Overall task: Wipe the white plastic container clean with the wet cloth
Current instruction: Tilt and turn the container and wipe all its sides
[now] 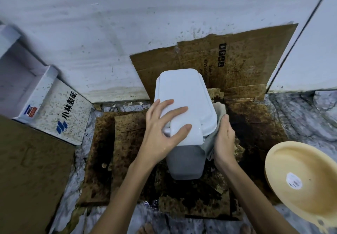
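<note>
Container: the tall white plastic container with its hinged flat lid (pixel 184 106) stands upright in front of me on the stained, sodden brown cardboard sheets (pixel 127 124) that cover the mottled grey stone floor (pixel 300 117), close to the white wall (pixel 109 33).

Left hand: my left hand (pixel 164 129) lies on the near end of the lid, fingers spread and nearly straight over the top, thumb tucked under the lid's lip at the hinge. It steadies more than it grips.

Right hand: my right hand (pixel 225 139) presses the damp grey cloth (pixel 218 113) flat against the container's right side, just below the lid rim. The fingers are hidden behind the cloth and the container, so I cannot tell how much they curl round it.

Cloth: bunched between my palm and the wall of the container, one end poking up past the rim, the other hanging down by my wrist.

Step in hand: as I judge it, wiping the right side while the top is braced.

Next move: it calls for a firm stroke of the cloth along that side while the left hand holds the container from tipping or skidding on the wet cardboard, then turning it to reach the other faces.

Nearby: a pale yellow round plastic basin (pixel 300 179) to my right, a speckled white carton with blue print (pixel 62 117) to my left.
</note>
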Motion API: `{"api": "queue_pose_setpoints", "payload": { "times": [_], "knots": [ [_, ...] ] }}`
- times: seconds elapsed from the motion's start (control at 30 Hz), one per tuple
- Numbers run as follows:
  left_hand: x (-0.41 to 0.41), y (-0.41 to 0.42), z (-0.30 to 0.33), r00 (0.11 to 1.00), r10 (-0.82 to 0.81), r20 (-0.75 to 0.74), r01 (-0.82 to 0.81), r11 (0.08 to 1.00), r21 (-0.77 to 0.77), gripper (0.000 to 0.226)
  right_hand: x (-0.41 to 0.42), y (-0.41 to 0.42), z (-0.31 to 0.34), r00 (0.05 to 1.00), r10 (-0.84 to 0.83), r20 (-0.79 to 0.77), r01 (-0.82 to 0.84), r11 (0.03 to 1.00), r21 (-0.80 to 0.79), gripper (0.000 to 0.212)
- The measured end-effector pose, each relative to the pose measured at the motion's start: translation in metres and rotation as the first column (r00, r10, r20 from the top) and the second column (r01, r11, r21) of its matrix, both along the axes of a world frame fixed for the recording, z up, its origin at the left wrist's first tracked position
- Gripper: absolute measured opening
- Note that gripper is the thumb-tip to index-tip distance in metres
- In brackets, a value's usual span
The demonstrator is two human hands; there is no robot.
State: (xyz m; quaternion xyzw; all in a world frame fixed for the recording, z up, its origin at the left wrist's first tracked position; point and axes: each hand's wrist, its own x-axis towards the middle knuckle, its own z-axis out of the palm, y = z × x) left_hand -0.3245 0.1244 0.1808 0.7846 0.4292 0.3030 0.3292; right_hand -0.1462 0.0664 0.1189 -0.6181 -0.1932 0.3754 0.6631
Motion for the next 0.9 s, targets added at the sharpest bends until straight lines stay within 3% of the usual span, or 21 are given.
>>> {"api": "queue_pose_setpoints", "payload": {
  "times": [0.13, 0.3, 0.43, 0.57, 0.67, 0.9],
  "knots": [
    [-0.004, -0.018, -0.012, 1.000, 0.011, 0.006, -0.011, 1.000, 0.009, 0.052, 0.011, -0.006, 0.023, 0.989, 0.092, 0.118, -0.099, 0.993, 0.059, 0.038],
    [-0.012, -0.035, -0.022, 0.999, 0.035, -0.009, -0.035, 0.999, -0.025, 0.076, 0.017, -0.029, 0.025, 0.882, 0.289, 0.373, -0.333, 0.941, 0.058, 0.040],
    [-0.018, -0.053, -0.030, 1.000, 0.023, -0.009, -0.024, 0.998, -0.051, 0.079, 0.016, -0.045, 0.026, 0.766, 0.333, 0.550, -0.397, 0.918, -0.003, 0.039],
    [-0.021, -0.065, -0.035, 1.000, 0.026, -0.016, -0.027, 0.998, -0.061, 0.079, 0.021, -0.044, 0.027, 0.580, 0.448, 0.680, -0.469, 0.867, -0.171, 0.041],
    [-0.023, -0.071, -0.038, 0.999, 0.033, -0.025, -0.034, 0.998, -0.062, 0.079, 0.020, -0.039, 0.030, 0.489, 0.535, 0.689, -0.501, 0.819, -0.280, 0.043],
    [-0.027, -0.080, -0.039, 0.996, 0.088, 0.007, -0.087, 0.992, -0.089, 0.076, 0.023, -0.029, 0.037, 0.475, 0.695, 0.539, -0.582, 0.708, -0.400, 0.058]
  ]
}}
